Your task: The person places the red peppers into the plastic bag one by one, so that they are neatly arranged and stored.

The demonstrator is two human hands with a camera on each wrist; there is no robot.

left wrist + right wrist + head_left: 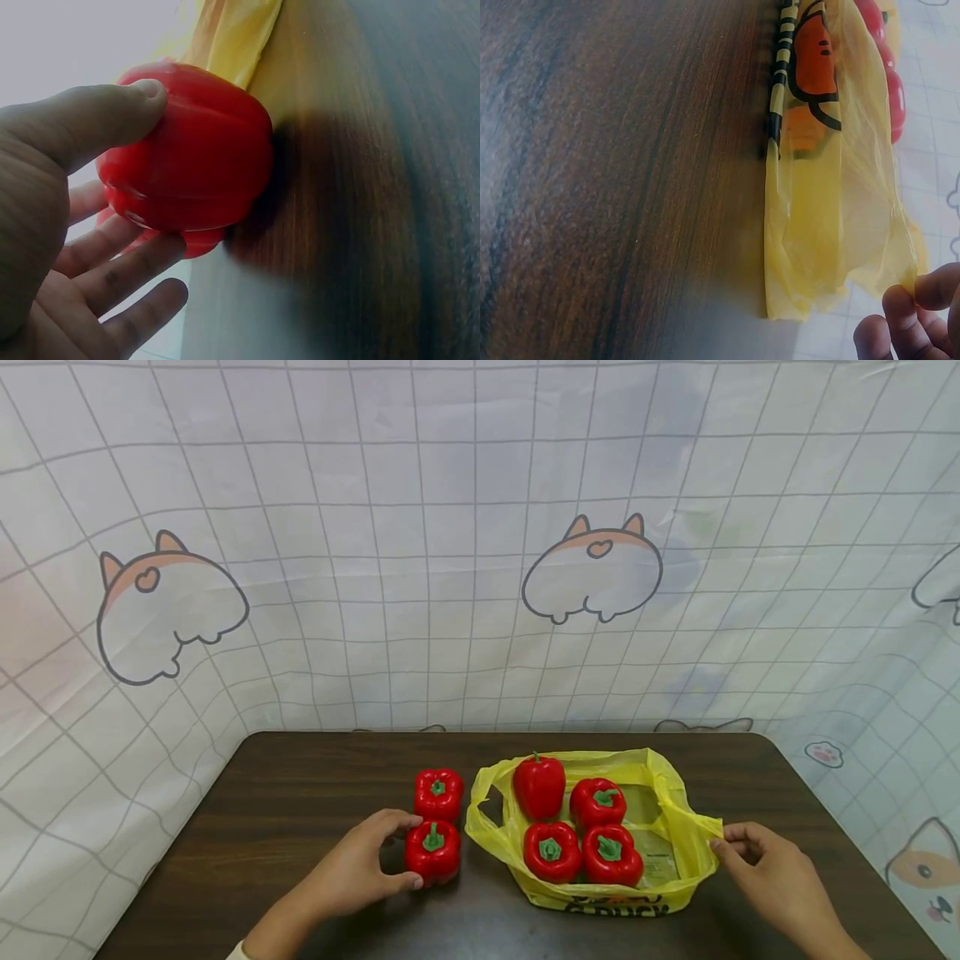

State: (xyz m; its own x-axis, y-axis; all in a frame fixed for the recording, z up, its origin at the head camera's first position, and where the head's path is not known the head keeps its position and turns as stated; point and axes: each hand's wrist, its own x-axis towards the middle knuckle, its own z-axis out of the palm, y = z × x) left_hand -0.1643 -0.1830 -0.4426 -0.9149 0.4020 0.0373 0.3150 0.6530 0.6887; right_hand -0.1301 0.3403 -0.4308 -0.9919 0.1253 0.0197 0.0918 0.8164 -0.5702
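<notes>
My left hand (358, 870) has its thumb and fingers on either side of a red bell pepper (432, 860) with a green stem, which stands on the table. In the left wrist view the thumb presses the glossy side of this pepper (199, 150). Right behind it stands a second red bell pepper (438, 789). To the right lies an open yellow plastic bag (491, 837) holding several red bell peppers; one pepper (540, 785) leans at the bag's back left. My right hand (776, 877) pinches the bag's right edge between thumb and fingers, pulling it taut.
The dark wood-grain table (300, 793) has rounded far corners. Behind it hangs a white grid-patterned cloth (390, 568) with cartoon animals, which also runs along both sides. Black lettering and an orange print (814, 60) mark the bag's front.
</notes>
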